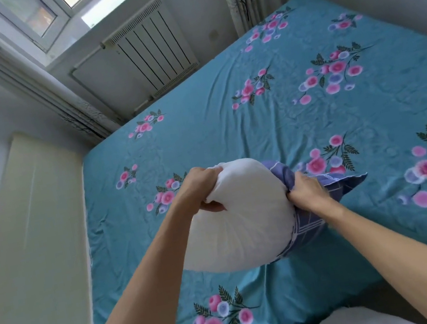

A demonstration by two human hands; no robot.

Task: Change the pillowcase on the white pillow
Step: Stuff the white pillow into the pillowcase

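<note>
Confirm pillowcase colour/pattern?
Blue-purple fabric pillowcase with white grid lines, half off the white pillow; head view.

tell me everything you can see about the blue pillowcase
The pillowcase is blue-purple cloth with thin white lines in a check pattern, soft and crumpled. It covers only the far right end of the white pillow, most of which is bare. The right hand grips its bunched edge, while the left hand grips the pillow. Its loose corner points right, over the floral bed sheet.
</note>
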